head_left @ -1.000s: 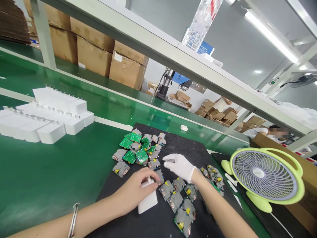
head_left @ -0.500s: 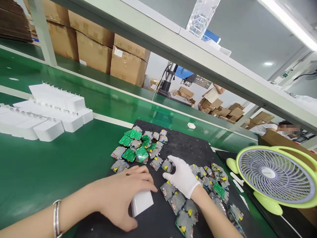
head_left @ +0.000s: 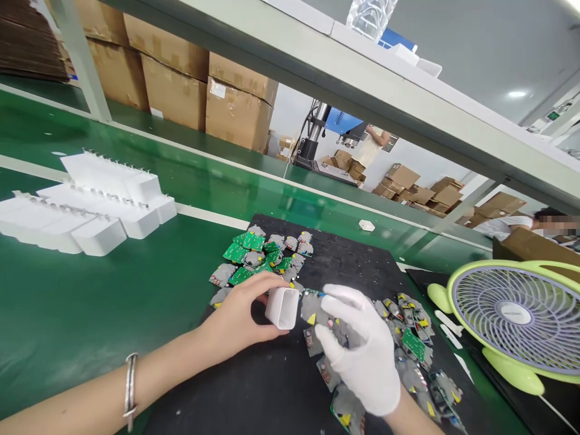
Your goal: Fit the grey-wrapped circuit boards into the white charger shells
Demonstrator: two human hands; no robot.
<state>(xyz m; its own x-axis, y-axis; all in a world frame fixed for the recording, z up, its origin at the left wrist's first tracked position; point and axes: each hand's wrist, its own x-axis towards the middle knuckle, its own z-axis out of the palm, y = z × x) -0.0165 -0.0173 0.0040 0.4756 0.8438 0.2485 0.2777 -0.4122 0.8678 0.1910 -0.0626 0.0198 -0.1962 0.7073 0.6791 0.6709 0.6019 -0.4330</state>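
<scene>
White case (head_left: 284,308) gripped in the left hand (head_left: 244,309), open end showing

The right hand (head_left: 357,347), in a white glove, is nearest, its forearm cut off by the bottom edge. Its thumb and fingers stand apart over grey-coated circuit boards (head_left: 348,406); the glove hides several of them, and I cannot tell whether it holds one. The left forearm, with a silver bracelet (head_left: 130,386), runs off the left side. The bare left hand pinches the white case between thumb below and fingers above, just left of the glove and above the black mat (head_left: 244,374). Its open mouth faces the glove; the fingers cover part of its far side, and how deep the hollow goes is hard to make out.

Behind the left hand lies a heap of boards (head_left: 247,243), some green side up, its near edge hidden by that hand. To the right, a lime-green fan (head_left: 514,313) is cut off by the frame. On the green table (head_left: 181,284), rows of white housings (head_left: 99,235) run out of frame at left, their metal tabs too small to read.

Beyond, a shelf beam (head_left: 362,84) crosses the view, hiding the upper part of a blue-and-black machine (head_left: 312,134) and the head of a standing person (head_left: 372,148). Cardboard boxes (head_left: 240,115) fill the left background.
</scene>
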